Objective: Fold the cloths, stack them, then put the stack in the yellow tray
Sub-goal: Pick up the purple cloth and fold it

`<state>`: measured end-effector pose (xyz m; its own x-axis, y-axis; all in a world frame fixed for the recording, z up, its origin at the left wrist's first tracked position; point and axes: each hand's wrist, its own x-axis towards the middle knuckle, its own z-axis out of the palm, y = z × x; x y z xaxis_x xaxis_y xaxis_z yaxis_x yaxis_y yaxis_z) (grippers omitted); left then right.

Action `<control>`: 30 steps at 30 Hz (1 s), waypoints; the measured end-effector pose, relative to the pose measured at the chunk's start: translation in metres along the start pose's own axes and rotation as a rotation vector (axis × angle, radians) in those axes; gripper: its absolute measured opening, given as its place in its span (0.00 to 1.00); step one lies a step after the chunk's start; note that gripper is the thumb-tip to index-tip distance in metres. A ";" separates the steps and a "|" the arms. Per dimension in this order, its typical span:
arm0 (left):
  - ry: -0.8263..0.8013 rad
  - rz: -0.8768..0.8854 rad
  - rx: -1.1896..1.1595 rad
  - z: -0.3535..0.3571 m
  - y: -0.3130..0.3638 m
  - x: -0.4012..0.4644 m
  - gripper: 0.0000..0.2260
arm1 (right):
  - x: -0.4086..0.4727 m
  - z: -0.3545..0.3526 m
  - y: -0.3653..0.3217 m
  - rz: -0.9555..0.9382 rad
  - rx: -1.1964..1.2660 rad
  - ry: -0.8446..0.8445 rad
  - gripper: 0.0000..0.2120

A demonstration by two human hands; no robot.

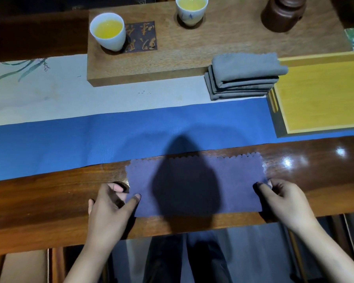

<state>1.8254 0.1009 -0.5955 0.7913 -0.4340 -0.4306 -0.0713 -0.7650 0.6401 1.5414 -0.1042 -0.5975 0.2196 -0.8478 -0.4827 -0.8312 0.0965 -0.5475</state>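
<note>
A: Obs. 1, the purple cloth [194,184]: dark purple-blue, folded into a long strip, zigzag-cut edge along its far side. A dark shadow covers its middle.

B: Orientation?

A: Long axis runs from one hand to the other, parallel to the near edge of the bench [49,205]. It lies flat on the glossy brown wood, directly between the hands.

B: Hands?

A: Left hand [108,205] rests at the strip's left end, fingers loosely curled, index fingertip pressing the near left corner. Right hand [282,197] pinches the right end between thumb and fingers. Each hand holds one short end.

B: Other task items?

A: A stack of folded grey cloths [243,76] sits beyond the right hand, well apart from it, on the blue-and-cream runner [70,129]. The yellow tray [319,94] is just beside the stack, further right. Cannot tell whether stack and tray touch.
</note>
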 end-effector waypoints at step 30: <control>0.261 0.370 0.189 0.020 0.014 0.043 0.10 | 0.029 0.032 -0.024 -0.259 -0.232 0.384 0.03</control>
<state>1.8470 0.0622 -0.6178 0.8163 -0.5775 -0.0070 -0.4661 -0.6658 0.5826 1.5842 -0.1141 -0.6197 0.2662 -0.9630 -0.0424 -0.8755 -0.2231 -0.4287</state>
